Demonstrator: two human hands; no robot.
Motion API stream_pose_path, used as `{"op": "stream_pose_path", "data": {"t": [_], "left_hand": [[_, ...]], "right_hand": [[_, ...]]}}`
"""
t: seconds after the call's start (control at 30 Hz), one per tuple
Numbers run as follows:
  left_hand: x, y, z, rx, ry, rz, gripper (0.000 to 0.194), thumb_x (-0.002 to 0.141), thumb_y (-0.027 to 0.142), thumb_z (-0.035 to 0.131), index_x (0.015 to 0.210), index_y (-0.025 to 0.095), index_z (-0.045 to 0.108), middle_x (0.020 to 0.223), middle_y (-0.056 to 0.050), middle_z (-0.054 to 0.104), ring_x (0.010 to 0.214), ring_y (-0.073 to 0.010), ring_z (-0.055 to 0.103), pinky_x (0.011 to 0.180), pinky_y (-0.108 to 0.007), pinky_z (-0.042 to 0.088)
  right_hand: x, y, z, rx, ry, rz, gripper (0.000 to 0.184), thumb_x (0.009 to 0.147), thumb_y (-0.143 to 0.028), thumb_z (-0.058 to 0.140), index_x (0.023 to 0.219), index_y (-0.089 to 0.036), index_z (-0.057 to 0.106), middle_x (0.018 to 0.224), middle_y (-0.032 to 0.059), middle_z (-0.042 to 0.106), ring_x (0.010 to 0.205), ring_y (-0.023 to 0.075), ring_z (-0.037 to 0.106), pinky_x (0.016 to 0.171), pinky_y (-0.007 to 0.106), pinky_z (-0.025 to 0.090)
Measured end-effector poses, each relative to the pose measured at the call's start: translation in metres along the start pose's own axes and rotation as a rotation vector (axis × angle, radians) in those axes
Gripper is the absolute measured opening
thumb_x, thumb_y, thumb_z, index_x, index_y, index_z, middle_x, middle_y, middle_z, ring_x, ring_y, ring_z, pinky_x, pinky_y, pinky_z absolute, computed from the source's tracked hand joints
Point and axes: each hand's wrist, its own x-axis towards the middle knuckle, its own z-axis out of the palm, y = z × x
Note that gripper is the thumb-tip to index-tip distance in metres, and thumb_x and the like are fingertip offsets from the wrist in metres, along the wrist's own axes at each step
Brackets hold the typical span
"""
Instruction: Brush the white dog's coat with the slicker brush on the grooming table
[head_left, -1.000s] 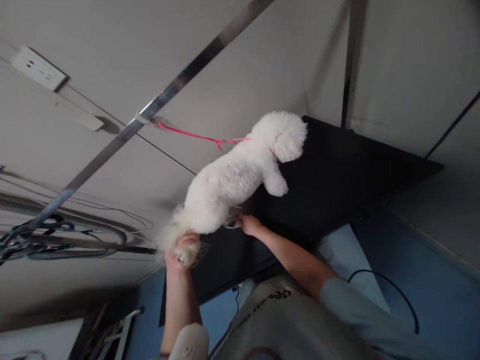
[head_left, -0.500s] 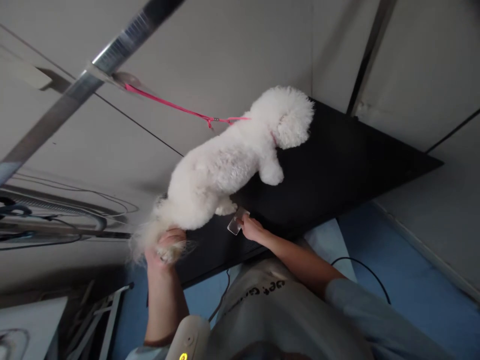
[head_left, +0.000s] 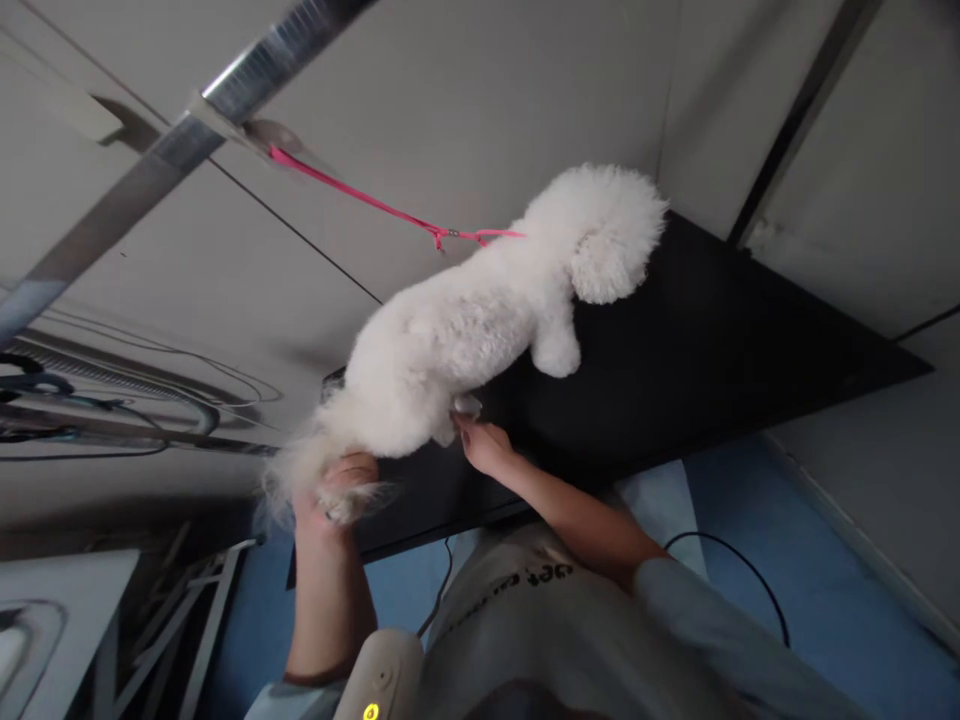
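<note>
1. From where I'm standing, the white fluffy dog (head_left: pixel 442 340) is up on the black table (head_left: pixel 675 360), its head toward the table's far right end.
2. The person's left hand (head_left: pixel 337 487) is closed round the long fur at the dog's rear; whether that is the tail or a hind paw, I can't tell.
3. The right hand (head_left: pixel 486 447) has its fingers pinched on a small pale tool (head_left: pixel 469 405), just beside the dog's hind leg and under its belly; much of the tool is hidden.
4. A pink leash (head_left: pixel 367 202) runs from the dog's neck to a slanting metal bar (head_left: pixel 176 155).
5. The person wears a grey apron (head_left: pixel 540 620) with dark lettering, and a white device (head_left: pixel 386 670) with a yellow light sits in front of it.
6. Beyond the table's near edge lies blue floor (head_left: pixel 840 570), with a black cable (head_left: pixel 701 534) curving over it.
</note>
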Motion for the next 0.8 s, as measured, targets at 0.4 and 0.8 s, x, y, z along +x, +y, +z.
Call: {"op": "stream_pose_path", "data": {"t": [0.4, 0.8], "left_hand": [[0.003, 0.005, -0.002, 0.058, -0.021, -0.015, 0.033, 0.094, 0.019, 0.028, 0.061, 0.02, 0.033, 0.042, 0.005, 0.034, 0.031, -0.0041, 0.04, 0.03, -0.009, 0.031], [0.003, 0.011, -0.01, 0.107, -0.025, -0.012, 0.032, 0.091, 0.009, 0.033, 0.061, 0.021, 0.033, 0.043, 0.003, 0.044, 0.031, -0.0057, 0.045, 0.03, -0.01, 0.035]], "right_hand": [[0.0, 0.001, 0.003, -0.073, 0.126, 0.049, 0.048, 0.099, -0.029, 0.033, 0.147, -0.034, 0.034, 0.112, 0.0076, 0.071, 0.099, 0.022, 0.067, 0.085, 0.032, 0.046], [0.005, 0.003, 0.009, 0.022, 0.011, 0.007, 0.054, 0.096, -0.026, 0.04, 0.149, -0.028, 0.032, 0.12, 0.009, 0.069, 0.105, 0.0238, 0.066, 0.088, 0.033, 0.048]]}}
